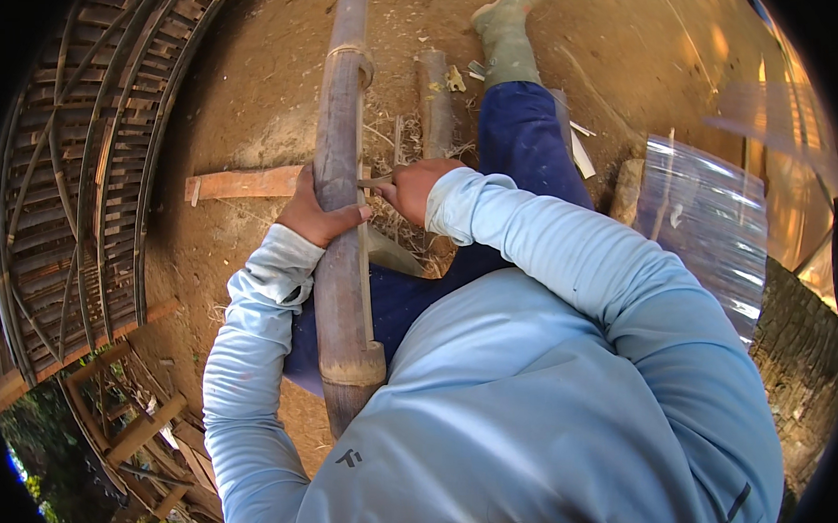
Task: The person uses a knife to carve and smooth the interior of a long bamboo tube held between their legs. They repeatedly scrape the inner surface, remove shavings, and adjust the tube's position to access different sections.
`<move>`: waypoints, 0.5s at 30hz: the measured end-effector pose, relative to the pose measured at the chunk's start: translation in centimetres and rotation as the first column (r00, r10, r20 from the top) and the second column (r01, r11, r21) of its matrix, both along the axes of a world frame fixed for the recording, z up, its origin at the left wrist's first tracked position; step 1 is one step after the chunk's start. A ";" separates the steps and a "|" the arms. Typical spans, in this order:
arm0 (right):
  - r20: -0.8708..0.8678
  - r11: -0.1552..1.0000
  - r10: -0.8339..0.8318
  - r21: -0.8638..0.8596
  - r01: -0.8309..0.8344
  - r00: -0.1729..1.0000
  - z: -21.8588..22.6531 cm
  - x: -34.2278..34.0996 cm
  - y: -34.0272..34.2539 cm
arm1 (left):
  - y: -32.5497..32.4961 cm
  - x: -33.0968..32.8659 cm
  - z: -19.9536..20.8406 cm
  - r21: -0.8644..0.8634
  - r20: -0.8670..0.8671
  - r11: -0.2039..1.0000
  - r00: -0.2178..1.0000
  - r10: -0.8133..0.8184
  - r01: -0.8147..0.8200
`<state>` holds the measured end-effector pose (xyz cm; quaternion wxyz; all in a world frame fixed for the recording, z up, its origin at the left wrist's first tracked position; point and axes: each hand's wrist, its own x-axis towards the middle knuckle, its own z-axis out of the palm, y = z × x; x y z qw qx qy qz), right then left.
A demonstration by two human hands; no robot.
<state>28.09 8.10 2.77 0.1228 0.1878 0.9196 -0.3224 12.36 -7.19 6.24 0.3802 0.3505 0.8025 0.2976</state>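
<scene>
"Slatwork (38,217) occupies your far left; a reddish plank (243,183) lies on the ground (279,53) nearer in. State of your left hand (316,210)?"

"Gripping. It clasps the bamboo pole (339,143) from the left, thumb (347,218) across the upper face. The pole extends lengthwise before you, over your left thigh (303,349)."

"And your right hand (420,188)?"

"Closed on a slim piece (372,182), type unclear, its end at the pole's right edge. Farther right, your boot (510,38) points forward; a clear corrugated sheet (702,212) sits beyond."
</scene>
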 end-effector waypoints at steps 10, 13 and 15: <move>0.015 0.999 -0.041 0.015 0.040 0.999 -1.0 -2.2 2.5 | 0.3 -0.2 0.2 -0.018 0.043 1.000 0.999 -0.012 0.013; 0.053 1.000 -0.023 -0.007 0.024 0.998 -0.3 -2.2 2.5 | -0.2 -0.4 -0.5 -0.009 0.004 1.000 1.000 -0.024 0.024; 0.067 1.000 -0.023 -0.013 0.024 0.998 -0.3 -2.1 2.4 | -0.1 -0.3 -0.3 -0.017 0.004 1.000 1.000 -0.022 0.022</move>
